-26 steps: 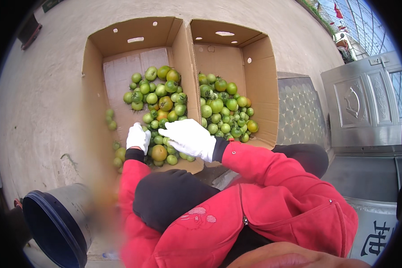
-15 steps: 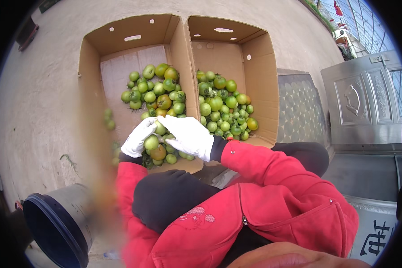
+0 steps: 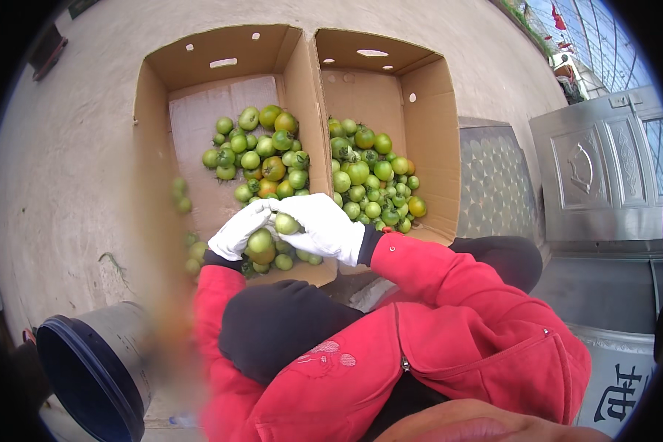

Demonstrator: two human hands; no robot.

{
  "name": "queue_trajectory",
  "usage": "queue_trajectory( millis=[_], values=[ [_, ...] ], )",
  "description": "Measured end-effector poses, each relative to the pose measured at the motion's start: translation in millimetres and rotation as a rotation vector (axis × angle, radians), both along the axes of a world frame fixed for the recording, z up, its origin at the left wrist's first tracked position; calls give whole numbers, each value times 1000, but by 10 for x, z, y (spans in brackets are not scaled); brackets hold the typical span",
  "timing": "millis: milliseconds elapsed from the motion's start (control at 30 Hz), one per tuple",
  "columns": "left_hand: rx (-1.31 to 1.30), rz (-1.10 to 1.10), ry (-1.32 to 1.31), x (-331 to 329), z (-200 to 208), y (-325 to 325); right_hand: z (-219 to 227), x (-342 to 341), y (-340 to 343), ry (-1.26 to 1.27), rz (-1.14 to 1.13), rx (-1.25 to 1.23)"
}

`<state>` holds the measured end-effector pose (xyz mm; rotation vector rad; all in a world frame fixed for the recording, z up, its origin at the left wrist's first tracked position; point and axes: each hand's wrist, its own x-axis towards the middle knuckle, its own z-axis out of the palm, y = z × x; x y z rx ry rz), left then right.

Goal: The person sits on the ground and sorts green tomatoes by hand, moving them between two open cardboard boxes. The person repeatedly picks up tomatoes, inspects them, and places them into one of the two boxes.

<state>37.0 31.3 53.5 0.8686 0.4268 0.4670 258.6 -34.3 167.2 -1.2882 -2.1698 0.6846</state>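
Observation:
Both my hands wear white gloves and meet over the near end of the left cardboard box [image 3: 152, 96]. Against the palm of my right hand [image 3: 324, 227] is a pale green tomato [image 3: 286, 223], with the fingers curled round it. My left hand [image 3: 239, 230] is closed, its fingertips touching the right hand's; another green tomato [image 3: 260, 240] sits at its palm. Under the hands lie more tomatoes [image 3: 283, 261], partly hidden. Farther up the same box is a pile of green tomatoes [image 3: 250, 160], some turning orange.
On the right, a second cardboard box [image 3: 432, 88] holds a heap of green tomatoes [image 3: 357, 172]. A dark-rimmed bucket [image 3: 118, 346] stands at lower left. A blurred strip hides part of the left side. Beyond the right box are a patterned mat [image 3: 497, 177] and a grey metal door panel [image 3: 593, 166].
My hands have shifted slightly right. The tomato between them now sits in my right palm, and the tomato at my left palm has moved right and down a little.

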Motion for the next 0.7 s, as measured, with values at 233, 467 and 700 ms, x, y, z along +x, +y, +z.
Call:
queue_trajectory(
  millis=[233, 467, 700],
  values=[
    [-501, 564, -57, 53, 22, 110, 147, 562, -42, 188, -545, 130],
    [-426, 488, -27, 94, 7, 76, -182, 991, -329, -196, -582, 171],
    [-368, 367, -117, 79, -14, 24, 17, 425, -60, -221, -315, 325]
  ],
)
